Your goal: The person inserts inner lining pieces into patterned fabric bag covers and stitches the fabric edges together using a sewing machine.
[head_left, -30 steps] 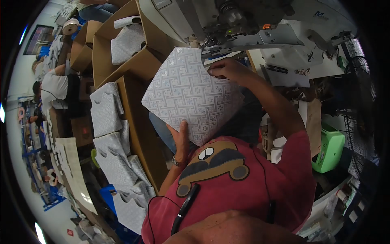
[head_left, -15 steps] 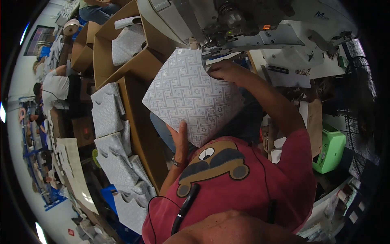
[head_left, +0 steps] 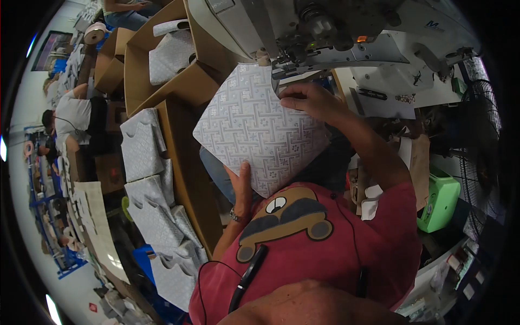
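Observation:
A pale grey-white patterned fabric piece (head_left: pixel 254 124) lies tilted across my lap, its upper corner under the head of a sewing machine (head_left: pixel 303 32). My left hand (head_left: pixel 241 181), a watch on its wrist, grips the lower left edge. The thumb is on top and the fingers are mostly hidden underneath. At the upper right edge, just below the machine's needle area, my right hand (head_left: pixel 311 103) pinches the fabric border between thumb and bent fingers.
Several similar fabric pieces (head_left: pixel 154 200) hang stacked over a cardboard box edge on the left. Another cardboard box (head_left: pixel 135 76) holds more pieces. A green plastic container (head_left: pixel 440 200) and a black fan (head_left: pixel 479 135) stand at right. Other people sit further left, including one in a white shirt (head_left: pixel 73 116).
My right hand has shifted slightly right and changed its hold, its thumb now showing on the fabric's edge. The fabric has moved a little to the right; my left hand keeps its grip.

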{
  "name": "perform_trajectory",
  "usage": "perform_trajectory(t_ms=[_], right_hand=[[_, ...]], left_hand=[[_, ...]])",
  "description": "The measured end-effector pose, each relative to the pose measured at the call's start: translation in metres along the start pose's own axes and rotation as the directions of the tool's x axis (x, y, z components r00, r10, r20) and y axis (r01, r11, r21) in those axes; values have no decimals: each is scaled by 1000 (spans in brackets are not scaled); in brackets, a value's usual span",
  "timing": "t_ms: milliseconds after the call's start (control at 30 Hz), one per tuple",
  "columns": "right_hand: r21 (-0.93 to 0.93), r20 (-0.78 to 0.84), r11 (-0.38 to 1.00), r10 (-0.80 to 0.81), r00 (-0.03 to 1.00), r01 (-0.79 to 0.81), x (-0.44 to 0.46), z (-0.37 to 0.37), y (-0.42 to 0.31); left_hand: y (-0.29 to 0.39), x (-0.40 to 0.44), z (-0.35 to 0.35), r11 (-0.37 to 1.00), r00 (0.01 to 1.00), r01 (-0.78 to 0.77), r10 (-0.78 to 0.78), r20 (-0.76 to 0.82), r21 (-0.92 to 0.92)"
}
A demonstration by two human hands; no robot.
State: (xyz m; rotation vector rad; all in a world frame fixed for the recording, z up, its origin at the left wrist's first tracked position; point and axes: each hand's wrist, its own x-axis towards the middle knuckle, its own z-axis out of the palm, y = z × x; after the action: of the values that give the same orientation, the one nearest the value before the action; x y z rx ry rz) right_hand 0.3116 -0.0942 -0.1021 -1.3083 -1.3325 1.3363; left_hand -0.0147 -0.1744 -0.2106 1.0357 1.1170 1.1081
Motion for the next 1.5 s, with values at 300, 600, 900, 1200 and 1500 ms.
perform_trajectory(t_ms=[300,600,900,1200,1500], right_hand=[[-151,192,986,103,976,-74,13,-15,-23],[-403,19,897,-190,982,182,1,2,-24],[-492,66,856,-146,987,159,9,-11,-46],[-522,-57,816,-325,944,249,15,-9,-34],[-635,-332,762,-418,846,128,-25,21,-4]], left_hand=[[1,-14,15,998,999,35,-36,-2,-49],[48,-38,12,659,836,549,-411,365,-514],[77,-43,15,842,764,539,-485,426,-7],[72,-33,24,889,867,425,-346,360,-170],[94,33,-4,921,944,263,-184,275,-286]])
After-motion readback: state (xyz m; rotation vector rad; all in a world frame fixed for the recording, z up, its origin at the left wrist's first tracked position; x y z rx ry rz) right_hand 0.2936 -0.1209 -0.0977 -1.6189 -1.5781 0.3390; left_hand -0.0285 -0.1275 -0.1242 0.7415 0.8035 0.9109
